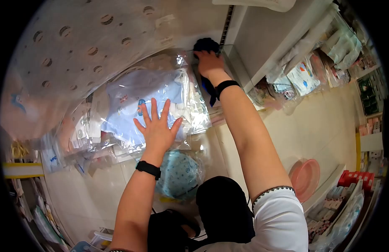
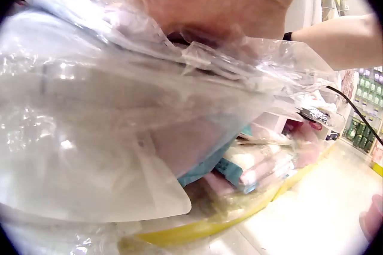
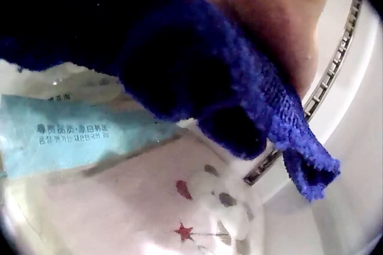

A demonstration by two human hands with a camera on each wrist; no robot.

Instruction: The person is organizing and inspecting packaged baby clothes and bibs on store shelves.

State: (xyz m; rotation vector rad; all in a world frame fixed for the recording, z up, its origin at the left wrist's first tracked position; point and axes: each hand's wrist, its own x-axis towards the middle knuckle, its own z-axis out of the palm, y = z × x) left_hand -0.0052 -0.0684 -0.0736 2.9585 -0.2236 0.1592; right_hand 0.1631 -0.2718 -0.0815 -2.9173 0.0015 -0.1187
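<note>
My left hand (image 1: 157, 130) rests with spread fingers on a light blue baby garment (image 1: 137, 90) in clear plastic packaging. In the left wrist view, the heel of that hand (image 2: 209, 4) presses over crinkled plastic bags (image 2: 90, 105). At the back of the shelf, my right hand (image 1: 210, 65) grips a bunched dark blue fleecy cloth (image 1: 206, 44), and a strip of it trails below the wrist. Up close in the right wrist view, the fuzzy blue cloth (image 3: 251, 81) covers the fingers.
A dotted plastic-covered item (image 1: 77, 46) leans at the upper left. A shelf upright (image 1: 265, 40) stands right of my right hand. On the floor are a teal patterned package (image 1: 177, 174) and a pink basin (image 1: 305, 179). Packed goods (image 1: 305, 75) fill the right shelves.
</note>
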